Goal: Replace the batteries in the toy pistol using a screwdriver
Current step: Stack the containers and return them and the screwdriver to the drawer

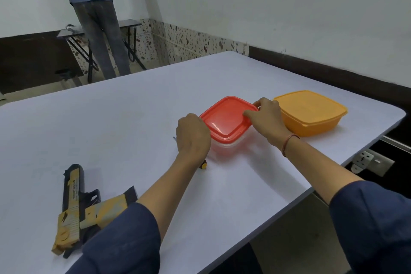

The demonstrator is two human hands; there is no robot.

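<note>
Unreadable print on yellow-black plastic toy pistol (71, 202); right hand (266, 118) pinching red square plastic lid (224, 119) far corner; left hand (193, 134) curled at lid's left edge, grasp unclear.

One red-lidded box (224, 119), one orange box (311, 115), one toy pistol (74, 211) and one screwdriver (203, 165).

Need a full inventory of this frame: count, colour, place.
toy pistol: 1, yellow-black, table near-left
screwdriver: 1, yellow-black handle, mostly under left hand
red-lidded box: 1, clear with red lid, table centre
orange box: 1, orange, right of red-lidded box
table: 1, white
person: 1, blue top, standing far left
folding table: 1, dark, beside that person
left hand: holds box's left side
right hand: grips lid's far corner
</note>
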